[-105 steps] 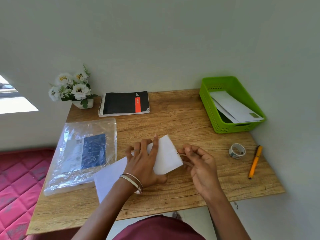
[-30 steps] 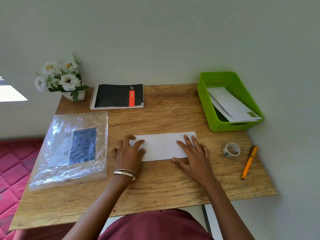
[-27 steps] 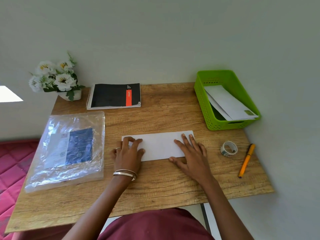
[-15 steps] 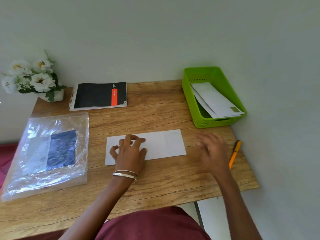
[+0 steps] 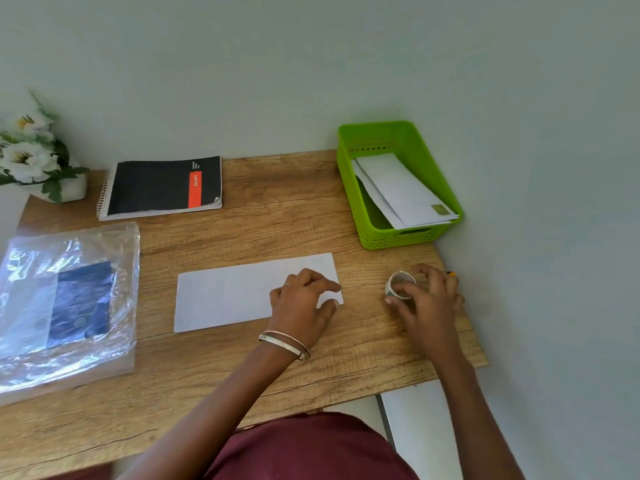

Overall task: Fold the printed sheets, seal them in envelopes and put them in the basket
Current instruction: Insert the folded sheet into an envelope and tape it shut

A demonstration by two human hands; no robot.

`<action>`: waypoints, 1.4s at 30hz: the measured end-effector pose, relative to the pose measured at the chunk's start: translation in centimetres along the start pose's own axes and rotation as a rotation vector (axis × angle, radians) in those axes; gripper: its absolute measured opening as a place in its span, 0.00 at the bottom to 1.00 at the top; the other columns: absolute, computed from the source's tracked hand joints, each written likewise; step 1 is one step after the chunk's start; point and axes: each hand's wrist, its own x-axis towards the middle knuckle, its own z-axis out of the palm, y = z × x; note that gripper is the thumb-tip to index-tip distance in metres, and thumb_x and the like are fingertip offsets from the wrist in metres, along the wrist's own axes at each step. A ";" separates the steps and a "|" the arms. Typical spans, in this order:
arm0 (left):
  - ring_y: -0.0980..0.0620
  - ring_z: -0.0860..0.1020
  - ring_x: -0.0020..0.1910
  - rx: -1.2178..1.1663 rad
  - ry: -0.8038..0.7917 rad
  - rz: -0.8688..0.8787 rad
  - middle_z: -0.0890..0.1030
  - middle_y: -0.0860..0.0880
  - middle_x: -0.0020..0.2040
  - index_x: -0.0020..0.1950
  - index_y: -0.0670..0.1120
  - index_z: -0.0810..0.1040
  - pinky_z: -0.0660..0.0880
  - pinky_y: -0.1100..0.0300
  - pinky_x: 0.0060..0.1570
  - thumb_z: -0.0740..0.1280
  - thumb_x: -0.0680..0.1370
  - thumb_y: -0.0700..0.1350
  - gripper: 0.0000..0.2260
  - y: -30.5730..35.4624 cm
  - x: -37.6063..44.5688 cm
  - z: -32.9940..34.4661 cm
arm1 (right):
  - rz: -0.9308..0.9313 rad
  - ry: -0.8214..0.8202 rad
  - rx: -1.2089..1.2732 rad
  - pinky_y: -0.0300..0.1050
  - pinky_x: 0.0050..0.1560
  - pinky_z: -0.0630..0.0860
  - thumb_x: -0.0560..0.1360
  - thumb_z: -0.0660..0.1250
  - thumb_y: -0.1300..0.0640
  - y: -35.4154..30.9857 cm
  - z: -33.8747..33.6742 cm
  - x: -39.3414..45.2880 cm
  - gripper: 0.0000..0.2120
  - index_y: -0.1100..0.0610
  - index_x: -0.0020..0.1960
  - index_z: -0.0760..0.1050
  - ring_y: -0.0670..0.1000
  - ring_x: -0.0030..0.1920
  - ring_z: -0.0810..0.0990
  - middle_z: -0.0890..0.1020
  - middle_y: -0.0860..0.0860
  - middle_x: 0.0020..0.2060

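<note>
A: Envelope [image 5: 239, 294] lies flat on the counter [image 5: 284, 220], white, long side across, about the middle. What is left of it?

B: A clear plastic packet [image 5: 65, 299] with a blue printed insert, at the counter's left edge. Behind it, a pot of white flowers [image 5: 31, 157] and a black spiral notebook [image 5: 162, 185] with an orange stripe.

A: And on the envelope itself?

B: The left hand [image 5: 301, 303] rests on its right end, fingers loosely bent and pressing down, thumb near the lower corner. It pins the envelope and does not lift it.

A: Further right?

B: The right hand [image 5: 426, 299] is at a small roll of tape [image 5: 400, 285], apart from the envelope. Its fingers curl round the roll, thumb on the near side. An orange pen tip [image 5: 451, 273] peeks out behind the knuckles.

A: So the step is sealing?

B: I judge so. The envelope looks filled and closed, waiting for tape. The green basket [image 5: 349, 174] at the back right corner already holds other envelopes [image 5: 398, 188].

A: What does the next move need?

B: Probably finding the tape's free end and pulling a strip, which likely wants both hands, then laying it along the flap. Whether the flap faces up I cannot tell.
</note>
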 end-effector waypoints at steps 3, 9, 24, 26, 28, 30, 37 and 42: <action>0.52 0.70 0.57 -0.032 0.014 -0.008 0.75 0.54 0.54 0.54 0.55 0.79 0.63 0.55 0.51 0.68 0.74 0.46 0.10 -0.1 -0.1 0.1 | 0.035 0.057 0.118 0.59 0.58 0.63 0.69 0.74 0.51 -0.5 0.2 0.1 0.07 0.49 0.47 0.83 0.56 0.62 0.62 0.72 0.53 0.61; 0.56 0.75 0.48 -0.227 0.112 0.082 0.79 0.54 0.49 0.53 0.53 0.80 0.70 0.62 0.47 0.69 0.73 0.45 0.09 0.2 -0.8 -1.6 | -0.031 -0.072 0.775 0.31 0.56 0.69 0.67 0.75 0.56 -2.2 -0.4 0.0 0.09 0.46 0.46 0.81 0.44 0.56 0.71 0.72 0.45 0.52; 0.59 0.75 0.38 -0.312 0.207 0.269 0.79 0.54 0.44 0.51 0.53 0.82 0.68 0.75 0.38 0.74 0.68 0.48 0.12 -2.3 -1.5 -6.4 | -0.063 -0.282 1.092 0.45 0.50 0.76 0.68 0.74 0.44 -8.3 1.5 -1.9 0.12 0.49 0.48 0.83 0.56 0.49 0.76 0.77 0.57 0.52; 0.59 0.76 0.38 -0.313 0.214 0.262 0.79 0.55 0.44 0.50 0.51 0.82 0.68 0.75 0.38 0.73 0.68 0.48 0.11 -2.8 -1.7 -6.5 | -0.074 -0.290 1.063 0.42 0.49 0.76 0.67 0.74 0.45 -9.1 1.6 -1.9 0.10 0.46 0.48 0.83 0.51 0.49 0.77 0.77 0.54 0.51; 0.59 0.76 0.38 -0.312 0.231 0.260 0.79 0.55 0.44 0.49 0.50 0.82 0.69 0.73 0.37 0.74 0.68 0.48 0.11 -3.4 -1.9 -6.4 | -0.090 -0.306 1.024 0.42 0.50 0.76 0.68 0.73 0.50 -9.7 1.9 -1.9 0.09 0.47 0.48 0.83 0.49 0.50 0.78 0.77 0.53 0.51; 0.59 0.76 0.39 -0.335 0.259 0.271 0.78 0.53 0.44 0.47 0.48 0.82 0.72 0.70 0.38 0.74 0.68 0.44 0.09 -3.8 -2.0 -6.4 | -0.104 -0.317 0.973 0.43 0.52 0.76 0.69 0.73 0.55 -10.0 2.1 -2.0 0.09 0.48 0.49 0.82 0.50 0.51 0.79 0.77 0.55 0.52; 0.58 0.78 0.44 -0.376 0.267 0.354 0.79 0.49 0.44 0.41 0.42 0.83 0.76 0.68 0.44 0.74 0.68 0.36 0.05 -4.3 -2.5 -6.6 | -0.150 -0.249 0.965 0.49 0.57 0.76 0.68 0.74 0.46 -12.2 1.7 -2.8 0.18 0.53 0.55 0.82 0.51 0.59 0.78 0.76 0.50 0.59; 0.56 0.81 0.39 -0.712 0.195 -0.068 0.83 0.53 0.42 0.43 0.49 0.80 0.79 0.61 0.40 0.74 0.69 0.39 0.08 -3.3 -2.7 -7.4 | -0.090 -0.037 0.877 0.38 0.60 0.71 0.68 0.72 0.44 -12.5 1.5 -3.0 0.12 0.47 0.49 0.83 0.49 0.63 0.72 0.74 0.47 0.61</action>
